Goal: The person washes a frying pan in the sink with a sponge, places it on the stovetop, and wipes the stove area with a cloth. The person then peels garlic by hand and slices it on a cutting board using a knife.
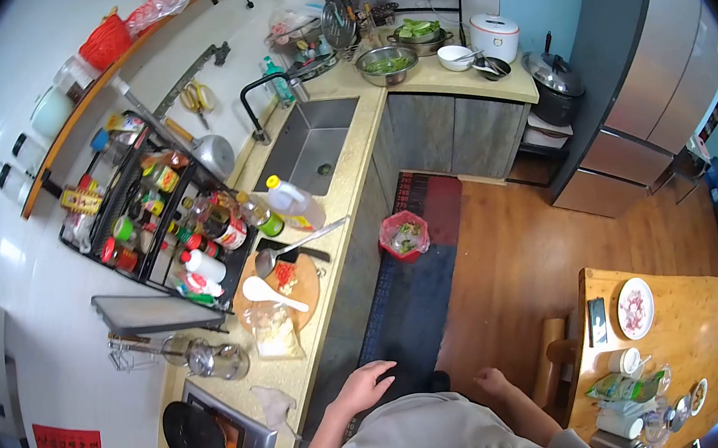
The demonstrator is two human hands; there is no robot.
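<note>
My left hand (365,388) hangs in the air beside the counter's front edge, fingers stretched and apart, holding nothing. Out over the wood floor, my right hand (493,379) is loosely curled with its fingertips a little apart; nothing shows in it. Nearest on the left is the counter, where a bag of pale food (276,332) lies against a round cutting board (305,290). On that board are chopped red pieces (285,273) and a white spoon (274,294). A black wok (194,437) sits on the stove, and a grey cloth (273,405) lies at its edge.
A red bin (404,236) stands on the dark floor mat (420,292). To the right is a wooden table (695,301) bearing a plate of meat (635,308). The sink (310,145), a steel bowl of greens (387,66) and a fridge (634,69) are farther off.
</note>
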